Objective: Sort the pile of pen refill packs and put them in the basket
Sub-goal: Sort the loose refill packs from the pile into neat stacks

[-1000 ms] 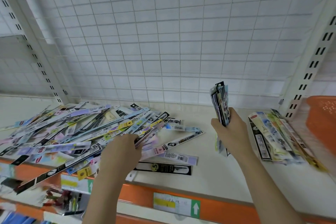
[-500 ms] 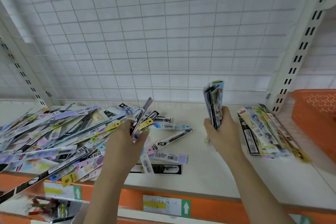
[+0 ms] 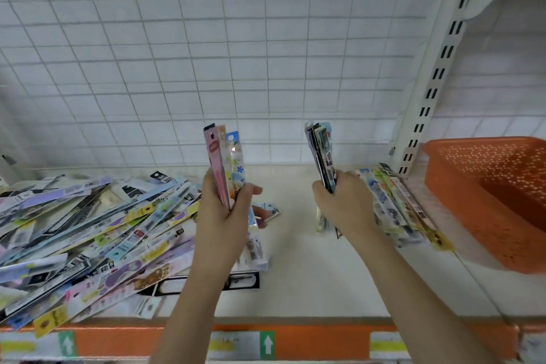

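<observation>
The left hand (image 3: 220,216) has its grip closed around a few colorful packs (image 3: 225,165). They stand tall, long ends pointing up. The right hand (image 3: 344,205) has its grip closed on a darker bunch of packs (image 3: 322,156), also pointing up. Left of the left grip, the big pile (image 3: 88,233) lies flat on the shelf (image 3: 310,269). Right of the right grip sit a sorted stack (image 3: 396,210) and the orange basket (image 3: 484,201).

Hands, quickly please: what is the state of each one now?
Left hand: closed, holding a few upright pastel refill packs.
Right hand: closed, holding an upright bundle of darker refill packs.
</observation>
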Demonstrator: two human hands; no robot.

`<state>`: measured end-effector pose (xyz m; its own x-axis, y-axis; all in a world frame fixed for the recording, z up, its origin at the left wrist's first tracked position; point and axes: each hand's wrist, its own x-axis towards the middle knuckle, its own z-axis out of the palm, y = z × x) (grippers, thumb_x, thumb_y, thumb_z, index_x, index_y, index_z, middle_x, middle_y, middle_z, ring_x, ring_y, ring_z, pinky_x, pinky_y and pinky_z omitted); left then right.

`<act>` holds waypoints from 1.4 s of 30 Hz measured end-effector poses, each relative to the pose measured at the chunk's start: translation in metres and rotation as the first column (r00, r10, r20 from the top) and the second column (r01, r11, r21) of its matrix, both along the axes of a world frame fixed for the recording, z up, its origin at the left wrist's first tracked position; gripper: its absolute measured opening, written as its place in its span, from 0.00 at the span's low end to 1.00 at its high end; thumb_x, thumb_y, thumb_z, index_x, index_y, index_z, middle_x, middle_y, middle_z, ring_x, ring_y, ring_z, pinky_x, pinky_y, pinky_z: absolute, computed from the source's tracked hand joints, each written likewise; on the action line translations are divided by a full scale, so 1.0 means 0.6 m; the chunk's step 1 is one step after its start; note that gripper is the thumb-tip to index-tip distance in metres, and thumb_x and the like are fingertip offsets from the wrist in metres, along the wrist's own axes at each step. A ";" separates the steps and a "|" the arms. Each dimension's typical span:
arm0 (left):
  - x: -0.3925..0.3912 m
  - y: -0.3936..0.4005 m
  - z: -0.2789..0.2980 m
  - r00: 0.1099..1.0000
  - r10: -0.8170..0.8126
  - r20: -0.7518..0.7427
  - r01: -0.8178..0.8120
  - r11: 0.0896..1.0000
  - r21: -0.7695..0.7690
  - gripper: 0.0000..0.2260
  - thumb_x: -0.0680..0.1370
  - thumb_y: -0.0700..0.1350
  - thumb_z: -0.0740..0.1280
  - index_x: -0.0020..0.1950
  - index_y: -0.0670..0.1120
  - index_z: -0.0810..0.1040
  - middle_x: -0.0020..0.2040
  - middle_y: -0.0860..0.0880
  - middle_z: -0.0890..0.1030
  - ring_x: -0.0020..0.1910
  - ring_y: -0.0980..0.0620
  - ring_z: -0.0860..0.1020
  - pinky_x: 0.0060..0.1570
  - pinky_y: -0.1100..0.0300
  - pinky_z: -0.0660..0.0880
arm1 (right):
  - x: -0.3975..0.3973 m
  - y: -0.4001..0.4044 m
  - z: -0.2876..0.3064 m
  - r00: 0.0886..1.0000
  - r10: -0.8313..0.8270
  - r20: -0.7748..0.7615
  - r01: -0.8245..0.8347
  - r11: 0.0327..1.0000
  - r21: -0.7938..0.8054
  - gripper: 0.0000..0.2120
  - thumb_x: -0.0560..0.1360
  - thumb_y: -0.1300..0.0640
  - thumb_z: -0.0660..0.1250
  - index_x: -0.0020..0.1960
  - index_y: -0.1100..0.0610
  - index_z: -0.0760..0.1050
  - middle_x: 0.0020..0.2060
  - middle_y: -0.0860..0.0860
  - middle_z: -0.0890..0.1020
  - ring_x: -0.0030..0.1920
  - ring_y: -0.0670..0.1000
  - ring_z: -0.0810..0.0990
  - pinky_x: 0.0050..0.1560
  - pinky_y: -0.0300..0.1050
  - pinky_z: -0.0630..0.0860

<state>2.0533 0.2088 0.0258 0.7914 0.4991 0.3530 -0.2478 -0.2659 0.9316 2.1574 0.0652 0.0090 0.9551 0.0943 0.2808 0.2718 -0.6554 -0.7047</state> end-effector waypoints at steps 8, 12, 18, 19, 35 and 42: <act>0.109 -0.089 -0.014 0.934 -0.219 -0.282 0.119 0.935 -0.334 0.10 0.79 0.43 0.60 0.39 0.45 0.74 0.26 0.52 0.78 0.31 0.56 0.77 0.36 0.63 0.74 | 0.023 -0.098 0.083 0.950 -0.012 -0.312 -0.009 0.998 -0.066 0.12 0.74 0.53 0.62 0.53 0.60 0.70 0.38 0.51 0.72 0.43 0.48 0.73 0.38 0.40 0.67; 0.170 -0.130 -0.011 0.852 -0.295 -0.433 0.164 0.935 -0.315 0.08 0.79 0.43 0.60 0.42 0.42 0.72 0.28 0.48 0.70 0.30 0.52 0.68 0.34 0.61 0.66 | 0.042 -0.137 0.101 0.912 -0.085 -0.400 0.017 0.985 -0.170 0.27 0.75 0.56 0.64 0.69 0.69 0.63 0.69 0.61 0.65 0.67 0.60 0.67 0.66 0.51 0.65; 0.227 -0.162 -0.027 0.716 -0.315 -0.623 0.231 0.949 -0.214 0.11 0.74 0.40 0.61 0.32 0.42 0.73 0.29 0.46 0.76 0.29 0.49 0.73 0.31 0.62 0.69 | 0.049 -0.153 0.082 0.846 -0.077 -0.527 -0.018 0.985 -0.172 0.30 0.73 0.54 0.66 0.68 0.67 0.62 0.75 0.59 0.51 0.71 0.60 0.62 0.68 0.52 0.63; 0.229 -0.166 -0.029 0.703 -0.296 -0.646 0.250 0.954 -0.165 0.10 0.75 0.41 0.62 0.33 0.42 0.73 0.33 0.45 0.77 0.31 0.48 0.75 0.33 0.61 0.71 | 0.049 -0.155 0.079 0.844 -0.069 -0.533 -0.022 0.986 -0.163 0.29 0.73 0.54 0.65 0.69 0.65 0.62 0.74 0.60 0.55 0.69 0.59 0.64 0.67 0.52 0.64; 0.166 -0.088 -0.004 0.682 -0.191 -0.706 0.385 0.914 0.124 0.13 0.77 0.53 0.62 0.48 0.43 0.77 0.45 0.45 0.77 0.45 0.48 0.76 0.46 0.57 0.76 | 0.071 -0.105 0.069 0.905 -0.093 -0.415 -0.042 0.951 -0.305 0.12 0.72 0.54 0.63 0.35 0.57 0.63 0.30 0.50 0.67 0.29 0.49 0.66 0.28 0.41 0.59; 0.084 -0.004 -0.058 0.881 0.124 -0.457 0.116 0.879 0.463 0.09 0.78 0.48 0.63 0.53 0.46 0.79 0.46 0.55 0.78 0.48 0.54 0.76 0.41 0.67 0.67 | 0.076 -0.069 0.028 0.932 -0.118 -0.342 -0.063 0.878 -0.474 0.23 0.71 0.50 0.67 0.59 0.64 0.68 0.52 0.57 0.76 0.54 0.57 0.77 0.43 0.42 0.70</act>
<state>2.1039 0.2062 -0.0088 0.9171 0.3741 0.1378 0.1782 -0.6939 0.6977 2.2031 0.0235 0.0259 0.9846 0.1003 -0.1434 0.0437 -0.9343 -0.3537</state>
